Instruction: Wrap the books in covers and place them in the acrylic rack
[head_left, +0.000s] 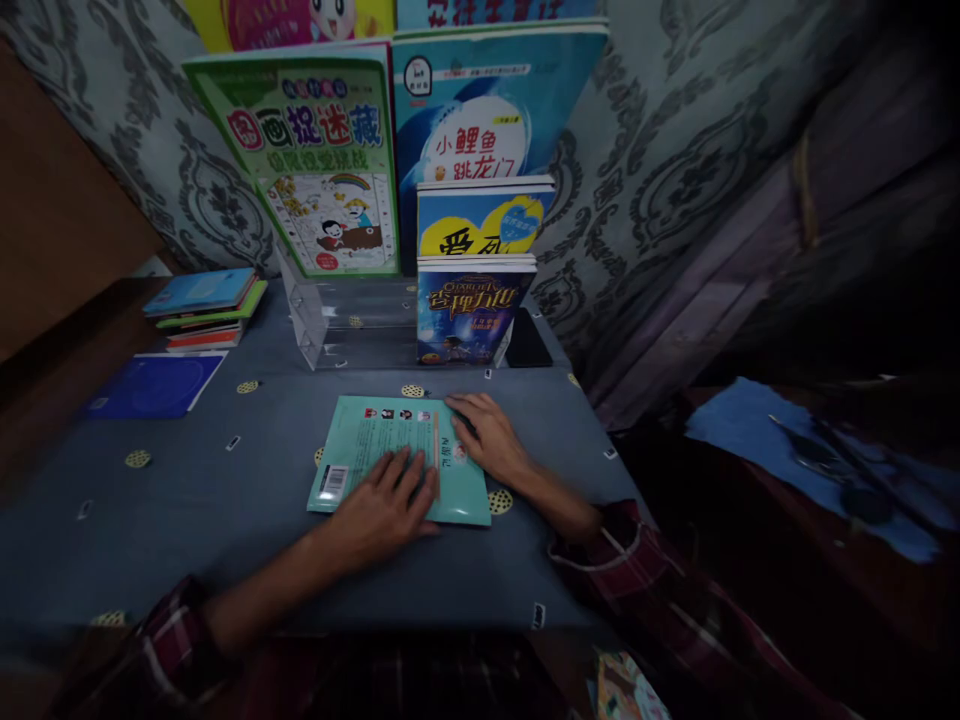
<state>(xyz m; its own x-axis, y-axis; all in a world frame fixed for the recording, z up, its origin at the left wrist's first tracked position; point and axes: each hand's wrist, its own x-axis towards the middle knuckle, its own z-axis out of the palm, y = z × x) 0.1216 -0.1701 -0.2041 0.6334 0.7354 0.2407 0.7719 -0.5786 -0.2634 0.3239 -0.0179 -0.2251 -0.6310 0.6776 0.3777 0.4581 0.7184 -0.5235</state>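
Note:
A thin teal book (397, 440) lies on the table in front of me, its back cover up with a barcode at the lower left. My left hand (386, 510) rests on its lower middle, fingers stretched over the cover. On the book's right edge lies my right hand (487, 435), its fingers reaching over the upper right corner and lying fairly flat. Just beyond the book stands a clear stepped book rack (315, 330), with a dark blue book (472, 315) upright on its front right step.
Behind it on the rack are a yellow-and-blue book (480, 220), a teal book (510, 100) and a green book (337, 170). A stack of books (202, 310) and a blue book (161, 385) lie left. A black phone-like slab (529, 340) lies beside the rack. Blue cloth (750, 430) is at far right.

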